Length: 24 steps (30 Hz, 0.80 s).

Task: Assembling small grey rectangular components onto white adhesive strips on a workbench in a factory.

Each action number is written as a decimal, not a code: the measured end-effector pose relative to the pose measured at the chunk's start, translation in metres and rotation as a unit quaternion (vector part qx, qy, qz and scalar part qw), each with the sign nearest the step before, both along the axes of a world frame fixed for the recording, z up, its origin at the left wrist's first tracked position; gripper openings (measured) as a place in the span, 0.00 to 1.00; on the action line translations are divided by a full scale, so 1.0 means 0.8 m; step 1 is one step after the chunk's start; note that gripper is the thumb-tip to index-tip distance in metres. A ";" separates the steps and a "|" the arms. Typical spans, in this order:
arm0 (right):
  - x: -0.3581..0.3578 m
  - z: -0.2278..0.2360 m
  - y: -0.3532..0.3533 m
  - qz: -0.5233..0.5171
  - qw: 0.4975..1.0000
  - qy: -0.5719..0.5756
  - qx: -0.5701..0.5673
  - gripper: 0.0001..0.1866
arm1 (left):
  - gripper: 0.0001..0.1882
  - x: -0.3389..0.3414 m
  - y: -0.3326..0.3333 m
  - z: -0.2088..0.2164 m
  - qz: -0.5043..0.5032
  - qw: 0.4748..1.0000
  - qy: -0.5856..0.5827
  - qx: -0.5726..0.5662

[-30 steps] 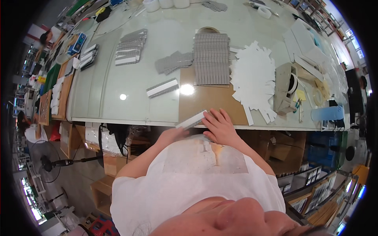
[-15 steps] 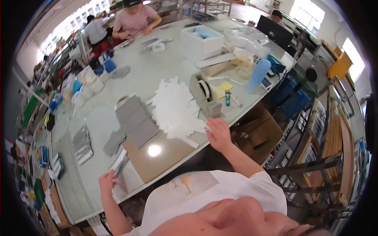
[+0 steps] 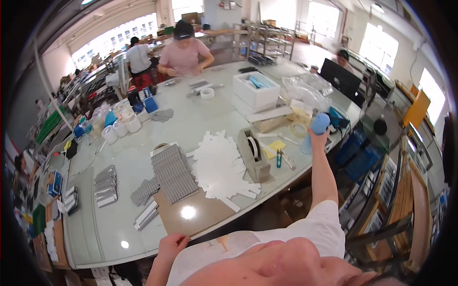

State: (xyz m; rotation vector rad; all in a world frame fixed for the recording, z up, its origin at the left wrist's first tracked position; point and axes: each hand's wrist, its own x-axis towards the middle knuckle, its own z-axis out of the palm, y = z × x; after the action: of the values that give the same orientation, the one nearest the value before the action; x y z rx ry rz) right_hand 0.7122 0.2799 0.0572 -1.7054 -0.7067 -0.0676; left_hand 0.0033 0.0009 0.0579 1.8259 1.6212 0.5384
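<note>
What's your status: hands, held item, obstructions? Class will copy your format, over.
Right hand gripping light blue cylindrical bottle. Left hand loosely curled by pale glossy table, nothing visible in it. Nothing seen blocking grip; yellowish tape ring left of bottle.

Bright windows [image 3: 379,45], tabletop [image 3: 129,162] glare, dark curved rim

Right arm [image 3: 326,178] stretched out, left hand [image 3: 171,246] low near torso [image 3: 267,250].
Right hand [image 3: 318,137] far forward and to the right, fingers [image 3: 311,137] wrapped in a grip, elbow nearly straight; left forearm [image 3: 161,270] rises from lower edge, its hand turned inward, fingers loosely curled, empty; the two hands well apart.
</note>
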 end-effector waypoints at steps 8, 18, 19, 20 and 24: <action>-0.114 0.051 -0.074 0.037 0.996 -0.043 0.065 0.52 | 0.11 0.013 -0.010 0.000 -0.011 1.000 -0.015 -0.009; -0.365 0.113 -0.262 0.370 0.899 0.223 0.076 0.39 | 0.41 0.165 0.094 0.053 -0.292 0.947 -0.095 0.098; -0.386 0.112 -0.263 0.388 0.883 0.253 0.075 0.39 | 0.49 0.184 0.100 0.055 -0.306 0.936 -0.148 0.093; -0.405 0.114 -0.262 0.406 0.866 0.283 0.073 0.39 | 0.56 0.203 0.103 0.056 -0.317 0.923 -0.200 0.087; -0.455 0.122 -0.253 0.413 0.863 0.283 0.070 0.42 | 0.57 0.242 0.097 0.056 -0.147 0.944 -0.295 -0.006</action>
State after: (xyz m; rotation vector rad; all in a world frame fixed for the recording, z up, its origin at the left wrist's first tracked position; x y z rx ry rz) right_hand 0.3483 0.0772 0.1546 -1.0717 -0.8898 0.9262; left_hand 0.1965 0.0788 0.1029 1.6417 0.9311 0.8345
